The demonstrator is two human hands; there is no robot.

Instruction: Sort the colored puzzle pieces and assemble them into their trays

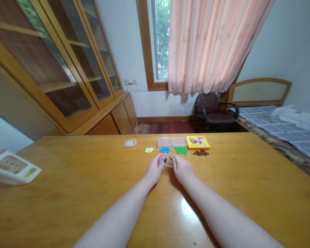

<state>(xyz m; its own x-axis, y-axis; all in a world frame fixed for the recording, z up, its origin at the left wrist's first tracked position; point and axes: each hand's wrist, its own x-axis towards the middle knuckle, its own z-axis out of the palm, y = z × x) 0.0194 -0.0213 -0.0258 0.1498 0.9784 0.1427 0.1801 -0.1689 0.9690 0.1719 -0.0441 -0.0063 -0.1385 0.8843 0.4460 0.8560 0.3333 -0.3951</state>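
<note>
With the fingertips of both hands on it, your left hand (155, 169) and right hand (182, 169) hold a small clear plastic case (168, 163) in a narrow pinch; can't tell if its lid is open. Case sits centred between your hands, over the wooden worktop (93, 172), just short of four loose heaps: pale yellow pieces (149, 150), blue pieces (164, 150), green pieces (181, 150), brown pieces (200, 153). Behind them are joined clear trays (168, 142) and a yellow box (198, 142), with a small clear box (130, 143) off left. Step looks like handling the case; next move calls for a steady two-handed pinch, clear of the heaps.
</note>
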